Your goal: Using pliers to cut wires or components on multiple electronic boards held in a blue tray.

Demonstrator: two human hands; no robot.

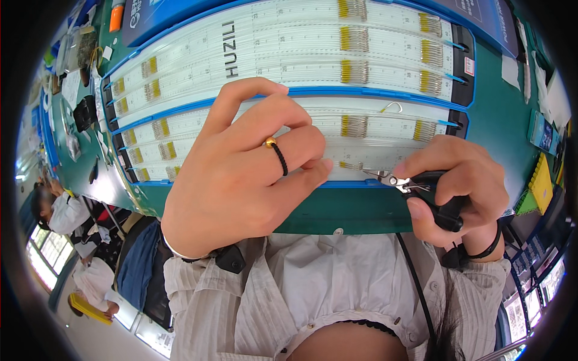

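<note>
My right hand [466,183] is closed round the black handles of a small pair of pliers [400,180]. Their narrow metal tips lie beside a small group of fish hooks with yellow ends [351,165], near the front edge of a long rig box [301,105]. My left hand [253,162] hovers over the box's left and middle part, fingers curled and thumb against the fingertips; whatever is pinched there is hidden. A single larger hook [392,107] stands apart from the neat rows, above the right hand. Whether a thin line runs between the hands is too fine to tell.
Inside the white, blue-edged box, fine clear lines join rows of yellow-ended hooks [354,71]. Blue boxes [180,21] lie behind it on the green table [494,102]. An orange-capped bottle [117,17], a yellow pad [542,183] and a black item [84,113] lie around; other people sit left.
</note>
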